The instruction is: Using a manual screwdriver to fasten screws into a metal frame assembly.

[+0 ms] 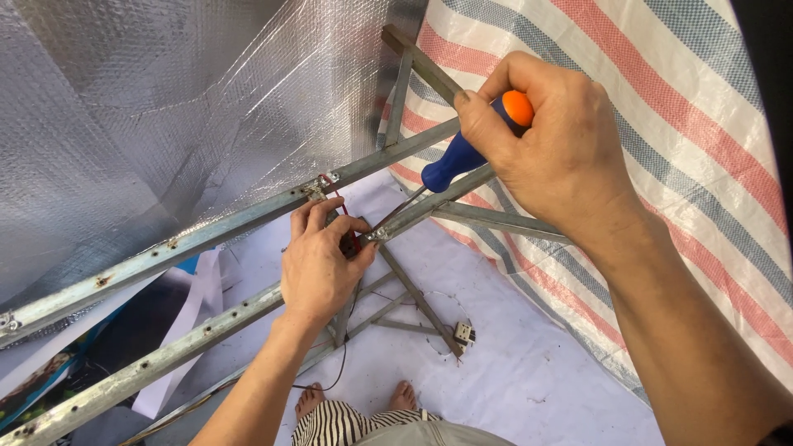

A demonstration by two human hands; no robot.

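While you brace the metal frame [248, 216], you drive a screw.
Your right hand [553, 149] fingers grip the blue-orange screwdriver [462, 153]; your left hand [318, 264] fingers pinch the red wire [355, 239] mid-frame.

1. My right hand [555, 149] is raised high on the right, fingers curled into a closed grip, thumb pressed along the front, knuckles turned up.
2. My right wrist bends down and leftward; the forearm runs off to the lower right corner.
3. My left hand [320, 263] sits lower, near the middle, back facing me, fingers bent and pinched together at the tips.
4. My left forearm comes up from the bottom edge.
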